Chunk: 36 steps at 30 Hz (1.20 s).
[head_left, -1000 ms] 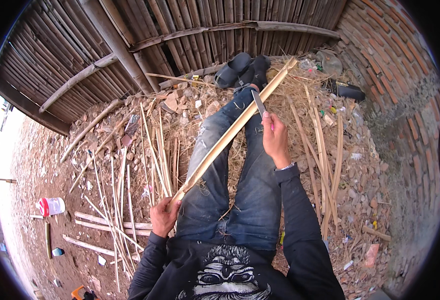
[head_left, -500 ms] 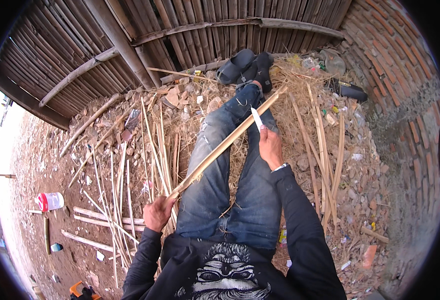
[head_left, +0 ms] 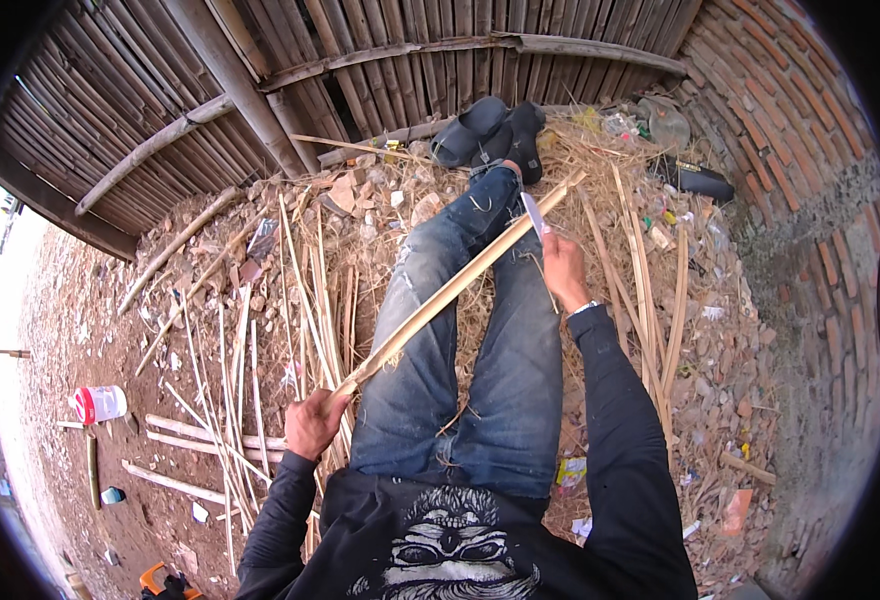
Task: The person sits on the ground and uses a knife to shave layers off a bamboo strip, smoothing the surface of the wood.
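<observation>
A long split bamboo strip (head_left: pixel 440 300) slants across my jeans from lower left to upper right. Its near end is in my left hand (head_left: pixel 314 424), fingers wrapped round it beside my left thigh. My right hand (head_left: pixel 564 268) grips a knife (head_left: pixel 534 214), the handle hidden in the fist. The pale blade points up and away and crosses the strip near its far end. A thin shaving (head_left: pixel 538 266) hangs by the right hand. Frayed fibres show along the strip's lower edge, over my left leg.
Thin bamboo strips (head_left: pixel 310 290) lie left of my legs, and more strips (head_left: pixel 644 290) lie on the right. Shoes (head_left: pixel 468 132) rest at the far end before the bamboo wall (head_left: pixel 410 90). A brick wall (head_left: pixel 810 130) rises on the right. A red-and-white tub (head_left: pixel 100 403) is at left.
My right hand and the knife have moved up and right along the strip, toward its far end. The strip's far end has shifted slightly right. My left hand stays almost in place.
</observation>
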Available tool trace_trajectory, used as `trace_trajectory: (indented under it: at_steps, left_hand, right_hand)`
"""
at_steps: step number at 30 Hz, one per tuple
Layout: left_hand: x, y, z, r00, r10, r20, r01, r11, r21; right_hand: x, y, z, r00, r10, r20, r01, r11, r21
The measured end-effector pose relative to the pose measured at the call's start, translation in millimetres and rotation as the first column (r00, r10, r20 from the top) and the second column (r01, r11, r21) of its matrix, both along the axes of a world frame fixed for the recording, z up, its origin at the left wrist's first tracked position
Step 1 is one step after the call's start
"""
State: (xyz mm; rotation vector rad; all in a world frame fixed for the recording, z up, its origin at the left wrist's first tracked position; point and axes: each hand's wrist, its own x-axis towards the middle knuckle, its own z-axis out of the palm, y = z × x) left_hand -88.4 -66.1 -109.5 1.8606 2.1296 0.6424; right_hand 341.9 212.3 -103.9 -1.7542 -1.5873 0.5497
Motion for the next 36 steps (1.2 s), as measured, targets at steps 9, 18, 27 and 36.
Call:
trace_trajectory:
  at_steps: [9, 18, 27, 36]
  left_hand:
    - [6, 2, 4, 0.997, -0.007, 0.075, 0.008, 1.000, -0.019]
    - [13, 0, 4, 0.997, 0.014, 0.080, -0.014, 1.000, -0.007]
    - [22, 5, 7, 0.999, 0.006, 0.048, -0.005, 1.000, -0.025]
    - [41, 18, 18, 0.996, 0.050, 0.076, -0.047, 0.998, -0.042]
  right_hand:
    - [-9, -28, -6, 0.994, 0.031, -0.104, -0.045, 0.989, -0.140]
    - [-27, -36, 8, 0.979, 0.175, -0.108, -0.176, 0.984, -0.004]
    - [-61, -63, 10, 0.974, 0.207, -0.089, -0.212, 0.976, -0.057]
    - [-103, -93, -3, 0.978, 0.181, -0.108, -0.182, 0.983, -0.004]
